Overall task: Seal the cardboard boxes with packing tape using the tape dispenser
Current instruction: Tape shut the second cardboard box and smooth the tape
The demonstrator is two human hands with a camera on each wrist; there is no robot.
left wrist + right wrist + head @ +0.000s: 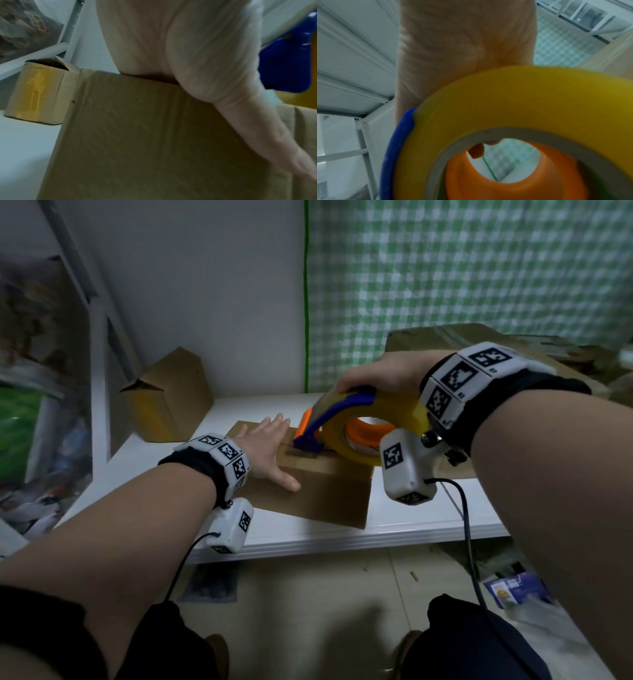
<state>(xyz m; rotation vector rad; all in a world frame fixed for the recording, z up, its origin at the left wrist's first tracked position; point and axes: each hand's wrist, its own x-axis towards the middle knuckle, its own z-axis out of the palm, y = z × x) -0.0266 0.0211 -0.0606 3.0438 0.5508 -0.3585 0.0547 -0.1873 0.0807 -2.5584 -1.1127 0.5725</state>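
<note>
**Tape goes on the box**

The right hand (pixel 380 373) is curled round the top of the tape dispenser (pixel 329 419), holding it tight. The dispenser is blue and orange, and it carries a fat yellow tape roll (pixel 373 436). Its blue nose touches the top of the cardboard box (pixel 308 491) in the middle of the picture. The left hand (pixel 270 446) lies flat on the box lid with its fingers straight, pressing it down just beside the dispenser's nose.

The box sits on the white bench (pixel 411 518). A second box (pixel 168 398), with yellow tape on its side and a flap sticking up, stands in the upper left of the bench, well apart. A bigger box (pixel 442 337) sits at the right, behind the right arm.

It looks like the taping step is on now. Next, the dispenser probably needs a steady pull along the lid while the left hand keeps the box from sliding.

The black and white square tags on the wrist bands are patterns, not words. No brand name can be read.
</note>
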